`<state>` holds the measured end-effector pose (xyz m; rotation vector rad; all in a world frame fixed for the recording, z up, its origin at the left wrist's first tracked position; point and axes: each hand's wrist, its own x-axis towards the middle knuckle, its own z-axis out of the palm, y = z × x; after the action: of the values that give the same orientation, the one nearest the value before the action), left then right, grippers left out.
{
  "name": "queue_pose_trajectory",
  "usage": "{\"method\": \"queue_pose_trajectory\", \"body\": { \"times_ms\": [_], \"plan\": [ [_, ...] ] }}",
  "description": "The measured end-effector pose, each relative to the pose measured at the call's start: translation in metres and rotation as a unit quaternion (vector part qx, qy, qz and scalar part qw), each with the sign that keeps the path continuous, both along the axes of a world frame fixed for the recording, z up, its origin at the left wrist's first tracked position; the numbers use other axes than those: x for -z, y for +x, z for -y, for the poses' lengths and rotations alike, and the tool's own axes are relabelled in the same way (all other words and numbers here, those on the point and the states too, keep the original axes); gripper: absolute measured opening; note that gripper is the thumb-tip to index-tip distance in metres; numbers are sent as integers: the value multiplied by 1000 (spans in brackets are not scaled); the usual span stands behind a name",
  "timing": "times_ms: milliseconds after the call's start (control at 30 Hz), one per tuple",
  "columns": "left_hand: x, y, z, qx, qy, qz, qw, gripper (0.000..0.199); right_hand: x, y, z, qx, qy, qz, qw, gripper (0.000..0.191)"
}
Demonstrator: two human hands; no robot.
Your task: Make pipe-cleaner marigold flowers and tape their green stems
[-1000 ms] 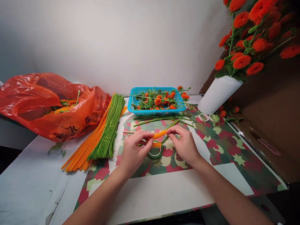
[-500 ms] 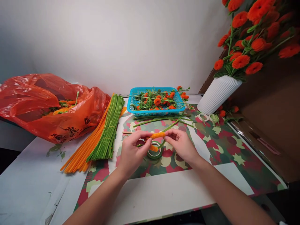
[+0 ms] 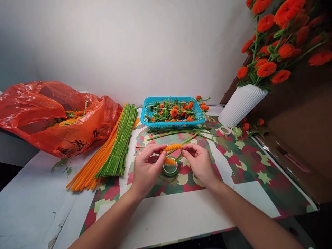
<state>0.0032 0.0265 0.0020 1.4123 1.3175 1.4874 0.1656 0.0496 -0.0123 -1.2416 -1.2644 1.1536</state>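
Observation:
Between my two hands is a coiled orange pipe cleaner (image 3: 174,147), bent round so that a second orange stretch shows below the first. My left hand (image 3: 148,166) pinches its left end between thumb and fingers. At its right end, the thumb and fingertips of my right hand (image 3: 198,162) are closed on the coil. Just under the coil lies a roll of green tape (image 3: 170,169) on the patterned table cover. A green pipe cleaner stem (image 3: 192,137) stretches up and right behind my fingers; whether it joins the coil I cannot tell.
A blue basket (image 3: 172,125) of orange flowers stands at the back. Green pipe cleaners (image 3: 118,145) and orange pipe cleaners (image 3: 89,173) lie bundled left, near a red plastic bag (image 3: 85,133). A white vase (image 3: 240,105) of orange flowers and a white tape roll (image 3: 225,130) stand right.
The coil is a little more curved, and its lower stretch has shifted slightly up. Both hands stay nearly in place, still pinching it.

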Motion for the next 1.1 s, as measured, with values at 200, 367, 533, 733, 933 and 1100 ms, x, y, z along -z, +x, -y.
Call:
{"method": "queue_pose_trajectory", "body": {
  "times_ms": [200,367,533,733,933,1100],
  "plan": [
    [-1,-3,-1,22,-4,-13,1000,14,2,1,-1,-18,3,15,1000,14],
    [-1,-4,-4,42,-8,-28,999,14,-1,3,0,1,39,80,996,12],
    [0,-4,-4,38,-54,25,998,20,-6,3,0,8,25,77,997,12],
    [0,-5,-7,-4,-155,143,978,29,-9,2,-1,1,-14,-16,1000,15],
    [3,-9,-13,0,-224,219,950,35,-11,2,1,-12,-13,-13,1000,15],
    [-1,-8,-10,21,-202,183,962,34,-12,2,2,-4,-10,-4,1000,15]
  ]
}}
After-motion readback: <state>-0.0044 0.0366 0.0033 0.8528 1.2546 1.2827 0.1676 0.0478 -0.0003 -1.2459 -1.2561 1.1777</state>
